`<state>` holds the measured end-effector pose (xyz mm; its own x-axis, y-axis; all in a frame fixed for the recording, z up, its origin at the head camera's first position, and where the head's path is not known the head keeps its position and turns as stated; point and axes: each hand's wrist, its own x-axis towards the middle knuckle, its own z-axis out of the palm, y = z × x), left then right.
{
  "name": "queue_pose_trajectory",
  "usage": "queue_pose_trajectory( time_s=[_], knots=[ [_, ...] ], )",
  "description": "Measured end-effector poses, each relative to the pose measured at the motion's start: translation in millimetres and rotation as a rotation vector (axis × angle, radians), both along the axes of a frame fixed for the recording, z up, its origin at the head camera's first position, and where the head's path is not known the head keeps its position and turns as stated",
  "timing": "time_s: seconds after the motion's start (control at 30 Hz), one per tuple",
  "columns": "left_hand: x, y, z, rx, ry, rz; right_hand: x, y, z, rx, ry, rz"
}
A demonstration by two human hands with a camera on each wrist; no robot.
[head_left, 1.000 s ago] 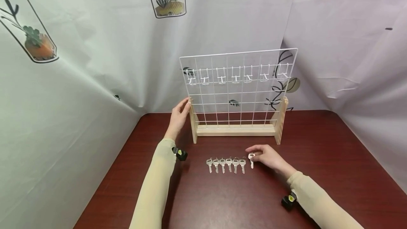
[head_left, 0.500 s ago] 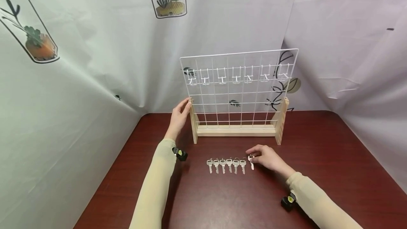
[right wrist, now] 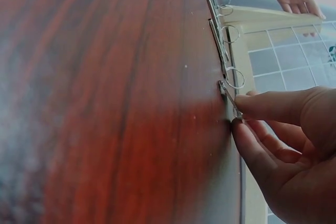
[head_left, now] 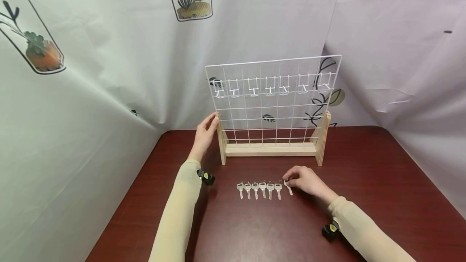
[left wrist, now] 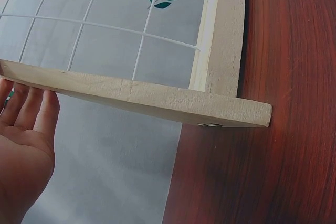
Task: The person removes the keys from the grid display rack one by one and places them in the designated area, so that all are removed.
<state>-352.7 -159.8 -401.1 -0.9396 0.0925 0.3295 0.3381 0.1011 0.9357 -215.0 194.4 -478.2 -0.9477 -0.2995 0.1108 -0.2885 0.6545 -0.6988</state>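
Note:
My right hand [head_left: 305, 179] pinches a silver key [head_left: 289, 188] between thumb and finger, just above the table. The right wrist view shows the key [right wrist: 230, 99] tilted, its head end between the fingertips. To its left lies a row of several more silver keys [head_left: 263, 188], with rings on them. My left hand [head_left: 205, 132] holds the top of the left wooden upright [head_left: 221, 140] of a white wire grid rack [head_left: 271, 106]. In the left wrist view the fingers [left wrist: 47, 111] reach up to the upright's edge; the thumb is hidden there.
Several white wire hooks [head_left: 270, 91] hang in a row on the upper part of the grid. A wooden crossbar [head_left: 270, 150] joins the uprights. The dark red table [head_left: 247, 229] ends at a pale printed curtain [head_left: 138, 51] behind and beside it.
The key in my right hand has tilted, its blade end swinging slightly right and down toward the table. My left hand and the rack stay in place.

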Motion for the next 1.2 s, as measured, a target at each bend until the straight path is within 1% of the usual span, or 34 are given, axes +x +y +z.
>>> queue_pose_trajectory(
  time_s=[0.07, 0.17, 0.3, 0.43, 0.57, 0.7, 0.77, 0.87, 1.0, 1.13, 1.17, 1.2],
  knots=[
    [-8.2, -0.6, -6.9, 0.011, -0.002, 0.001, 1.0, 0, 0.9, 0.0, 0.001, -0.002],
    [-10.6, 0.8, -8.6, 0.008, 0.014, 0.015, 1.8, -1, 1.6, 0.0, 0.006, -0.005],
    [-8.8, 0.9, -9.4, -0.006, 0.046, 0.034, 2.8, -2, 1.7, 0.002, 0.025, 0.009],
    [-6.0, -0.8, -10.8, -0.006, 0.057, 0.032, 5.8, -4, 1.5, -0.017, 0.037, 0.039],
    [-5.5, -2.5, -10.6, -0.002, 0.042, 0.027, 7.5, -6, 2.5, -0.053, 0.048, 0.072],
    [-6.3, -4.2, -9.6, 0.021, 0.014, 0.013, 6.9, -7, 5.5, -0.064, -0.004, 0.083],
    [-5.3, -5.0, -7.9, 0.026, -0.001, 0.005, 6.3, -7, 6.9, -0.065, -0.044, 0.08],
    [3.7, -3.6, 2.3, 0.009, -0.008, 0.001, 4.9, -8, 7.9, -0.072, -0.071, 0.085],
    [16.5, -1.4, 16.1, -0.004, -0.001, -0.007, 2.1, -10, 7.7, -0.089, -0.083, 0.096],
    [19.6, -2.2, 18.6, -0.004, 0.002, -0.009, 0.4, -12, 6.4, -0.103, -0.089, 0.101],
    [19.6, -2.6, 18.5, -0.007, 0.003, -0.009, 0.2, -13, 6.0, -0.105, -0.089, 0.1],
    [16.7, -3.9, 15.8, -0.007, 0.002, -0.008, 0.0, -14, 5.6, -0.109, -0.091, 0.101]
  ],
)
